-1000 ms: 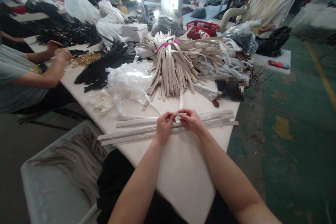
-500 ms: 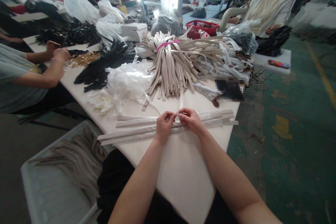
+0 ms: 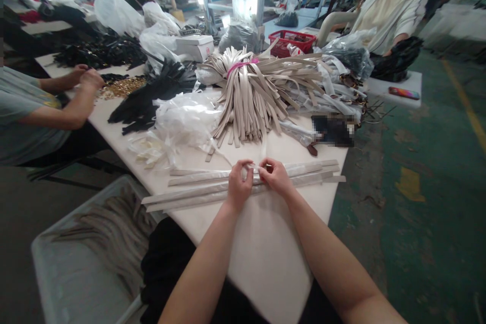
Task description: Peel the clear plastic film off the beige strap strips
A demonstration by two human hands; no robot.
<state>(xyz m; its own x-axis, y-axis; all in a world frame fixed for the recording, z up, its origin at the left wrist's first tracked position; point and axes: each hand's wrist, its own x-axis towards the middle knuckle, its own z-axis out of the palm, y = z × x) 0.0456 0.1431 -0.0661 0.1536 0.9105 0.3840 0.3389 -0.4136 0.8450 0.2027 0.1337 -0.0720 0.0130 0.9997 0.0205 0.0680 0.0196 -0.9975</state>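
My left hand (image 3: 240, 185) is curled, with a thin white plastic strip (image 3: 255, 167) at its thumb and index finger. My right hand (image 3: 275, 177) pinches the same strip just to the right; exactly where the fingertips meet it is partly hidden. A pale band (image 3: 264, 148) runs from the far side down to my right fingers. Beneath both hands lie several long flat beige straps (image 3: 197, 195), side by side and partly wrapped in clear film. Beyond them is a big bundle of beige straps (image 3: 246, 106), bound with a pink tie (image 3: 242, 65).
Crumpled white plastic (image 3: 186, 116) and black straps (image 3: 140, 96) lie left of the bundle. A grey bin (image 3: 49, 273) with beige straps stands low left. A red basket (image 3: 291, 43) is at the back. Co-workers sit left and right; a phone (image 3: 403, 93) lies at right.
My fingertips have moved slightly apart, and my left thumb and index finger have spread a little. The straps underneath stay put. The left co-worker's hands have shifted slightly.
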